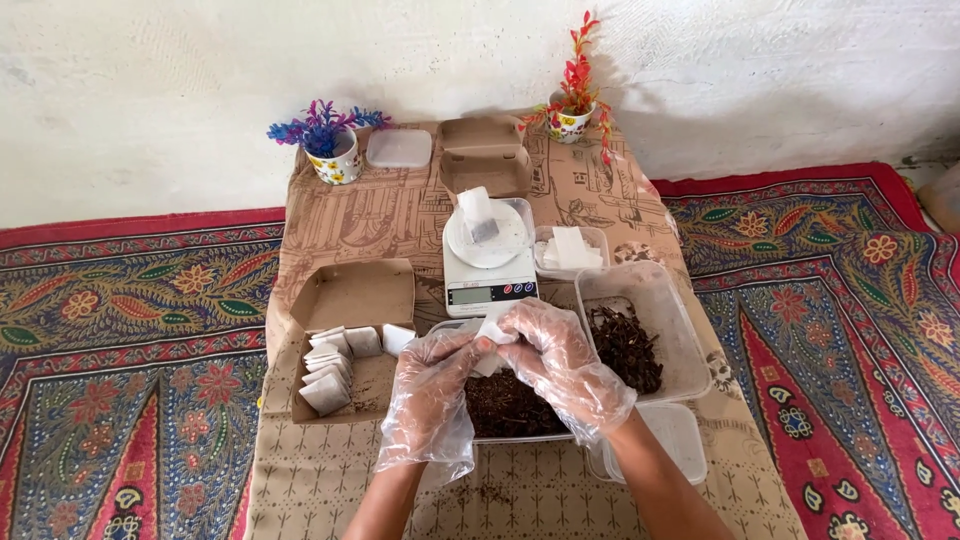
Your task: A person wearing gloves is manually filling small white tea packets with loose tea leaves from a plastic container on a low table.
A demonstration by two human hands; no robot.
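Both my hands wear loose clear plastic gloves. My left hand (430,385) and my right hand (560,362) meet over a clear tub of dark loose tea (510,408), and together they pinch a small white filter bag (492,335) between the fingertips. Just beyond them stands a white digital scale (489,285) with a round white dish (490,238) that carries one small filled bag (478,215). A brown cardboard box (350,300) at my left holds several filled white bags (335,365).
A clear tub with dark dried pieces (625,345) sits to the right, above a lid (675,440). A small tub of empty white bags (572,250), another brown box (485,155), a clear lid (399,148) and two flower pots (335,150) (572,118) stand farther back. Patterned red carpet surrounds the low table.
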